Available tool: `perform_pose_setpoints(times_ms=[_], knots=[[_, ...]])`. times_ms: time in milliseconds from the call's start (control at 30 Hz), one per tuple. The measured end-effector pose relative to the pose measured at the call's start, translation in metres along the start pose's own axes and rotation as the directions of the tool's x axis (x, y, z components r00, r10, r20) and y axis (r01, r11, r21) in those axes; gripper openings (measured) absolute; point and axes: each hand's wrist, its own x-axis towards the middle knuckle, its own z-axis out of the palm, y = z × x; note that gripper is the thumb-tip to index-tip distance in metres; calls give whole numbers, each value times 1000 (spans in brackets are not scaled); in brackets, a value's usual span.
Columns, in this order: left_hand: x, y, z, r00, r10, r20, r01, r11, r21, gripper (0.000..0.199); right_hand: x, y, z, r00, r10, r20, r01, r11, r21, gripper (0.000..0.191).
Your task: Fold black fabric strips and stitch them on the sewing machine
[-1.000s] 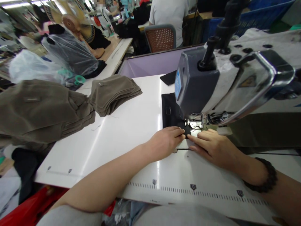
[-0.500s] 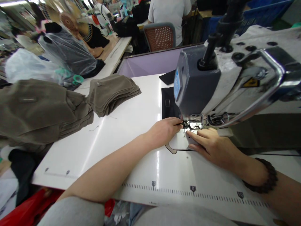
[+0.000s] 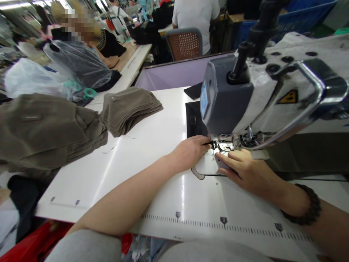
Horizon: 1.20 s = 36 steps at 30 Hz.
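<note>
A grey and white sewing machine stands at the right, its needle area low by my fingertips. Dark fabric with a small stitched rectangle lies left of the machine head and runs down to my fingers. My left hand is closed at the front edge of this fabric, left of the presser foot, with thumb and index finger together. My right hand lies with fingers spread on the metal plate, just in front of the foot, holding nothing.
Two stacks of brown fabric pieces lie on the left of the white table. A small dark piece sits behind the machine head. Further back are plastic-wrapped bundles, a chair and a seated person.
The view has shifted slightly. The metal thread lever on the machine head has changed position. Both hands hold nearly the same places.
</note>
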Motion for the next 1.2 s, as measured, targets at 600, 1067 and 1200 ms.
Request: perform_pose_setpoints(times_ms=[600, 1067, 1200], knots=[[-41, 58, -7, 991, 116, 73, -112, 992, -58, 25, -7, -6, -15, 964, -264, -41, 267, 956, 121, 30], [-41, 54, 2, 993, 114, 25, -114, 993, -16, 37, -7, -8, -12, 959, -272, -80, 279, 955, 99, 26], [-35, 46, 4, 994, 106, 25, -105, 994, -35, 32, -5, -7, -11, 969, -233, -81, 237, 970, 56, 25]])
